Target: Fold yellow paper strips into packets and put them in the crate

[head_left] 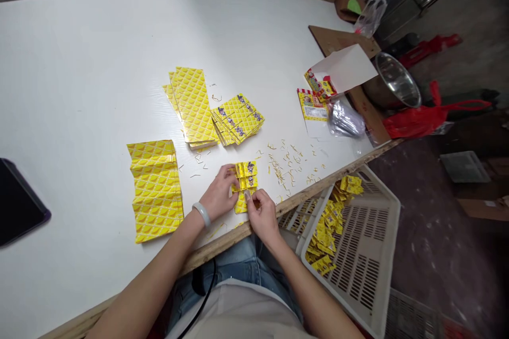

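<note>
Left hand point(218, 195) curled its fingers at the left edge of the small yellow card point(249, 169); whether they clamped it or only braced it, one could not tell. Right hand point(262, 214) had thumb and fingers closed on its near right side. It lay near the table's wooden edge point(302, 195), beside loose scraps point(278, 169). Good handling probably called for steady left fingers and light, even right-thumb pressure.

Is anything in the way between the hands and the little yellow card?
No, nothing I can see. The left hand and right hand both touch the yellow card; thin scraps lie beside it.
</note>
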Demonstrator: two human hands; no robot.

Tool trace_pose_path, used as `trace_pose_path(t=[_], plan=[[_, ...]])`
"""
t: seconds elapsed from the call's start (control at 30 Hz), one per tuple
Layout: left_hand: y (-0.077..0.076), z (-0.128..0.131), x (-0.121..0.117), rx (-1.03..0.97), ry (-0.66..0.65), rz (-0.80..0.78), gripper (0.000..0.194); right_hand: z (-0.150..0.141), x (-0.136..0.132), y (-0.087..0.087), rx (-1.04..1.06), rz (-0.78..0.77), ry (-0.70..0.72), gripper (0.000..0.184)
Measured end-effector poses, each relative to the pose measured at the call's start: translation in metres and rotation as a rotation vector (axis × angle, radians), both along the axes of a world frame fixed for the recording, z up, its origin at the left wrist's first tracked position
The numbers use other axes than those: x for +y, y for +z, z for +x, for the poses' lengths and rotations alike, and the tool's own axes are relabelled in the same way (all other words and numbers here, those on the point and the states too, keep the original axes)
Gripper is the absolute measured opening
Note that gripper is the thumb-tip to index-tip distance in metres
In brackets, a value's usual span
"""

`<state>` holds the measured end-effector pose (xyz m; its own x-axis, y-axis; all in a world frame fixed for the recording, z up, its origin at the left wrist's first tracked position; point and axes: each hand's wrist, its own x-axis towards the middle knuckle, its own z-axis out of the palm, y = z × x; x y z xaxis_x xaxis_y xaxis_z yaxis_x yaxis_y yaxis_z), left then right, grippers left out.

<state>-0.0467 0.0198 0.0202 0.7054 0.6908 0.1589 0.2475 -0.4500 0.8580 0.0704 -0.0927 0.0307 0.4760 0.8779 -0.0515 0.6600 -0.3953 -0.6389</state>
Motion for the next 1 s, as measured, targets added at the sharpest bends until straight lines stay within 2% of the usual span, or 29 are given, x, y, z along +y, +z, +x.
trace_pose_path(t=[0.07, 0.13, 0.23, 0.4, 0.53, 0.6, 0.67, 0.73, 0.83, 1.0], plan=[[0.009, -0.002, 0.003, -0.030, 0.062, 0.038, 0.032, 0.001, 0.000, -0.001, 0.005, 0.002, -0.009, 0.025], [0.012, -0.001, 0.004, -0.012, 0.077, 0.128, 0.038, 0.001, 0.000, -0.002, 0.005, 0.008, -0.007, 0.025], [0.005, 0.005, 0.004, 0.040, 0.064, 0.197, 0.027, 0.001, 0.000, -0.004, -0.002, 0.024, 0.007, 0.024], [-0.013, 0.017, 0.007, 0.167, 0.131, 0.155, 0.015, 0.000, 0.001, -0.007, -0.037, 0.018, 0.031, 0.021], [-0.017, 0.019, 0.013, 0.214, 0.125, 0.111, 0.016, 0.008, -0.001, 0.006, -0.001, -0.044, 0.137, 0.011], [-0.018, 0.019, 0.015, 0.213, 0.110, 0.105, 0.018, 0.017, -0.002, 0.019, 0.022, -0.044, 0.172, 0.035], [-0.020, 0.018, 0.016, 0.208, 0.102, 0.108, 0.019, 0.027, -0.001, 0.031, -0.052, -0.029, 0.204, 0.052], [-0.021, 0.017, 0.016, 0.205, 0.102, 0.114, 0.019, 0.037, 0.002, 0.038, -0.189, -0.037, 0.294, 0.055], [-0.019, 0.015, 0.013, 0.202, 0.086, 0.134, 0.021, 0.047, 0.013, 0.037, -0.318, -0.109, 0.455, 0.050], [-0.014, 0.014, 0.010, 0.214, 0.039, 0.146, 0.021, 0.059, 0.034, 0.028, -0.309, -0.203, 0.574, 0.049]])
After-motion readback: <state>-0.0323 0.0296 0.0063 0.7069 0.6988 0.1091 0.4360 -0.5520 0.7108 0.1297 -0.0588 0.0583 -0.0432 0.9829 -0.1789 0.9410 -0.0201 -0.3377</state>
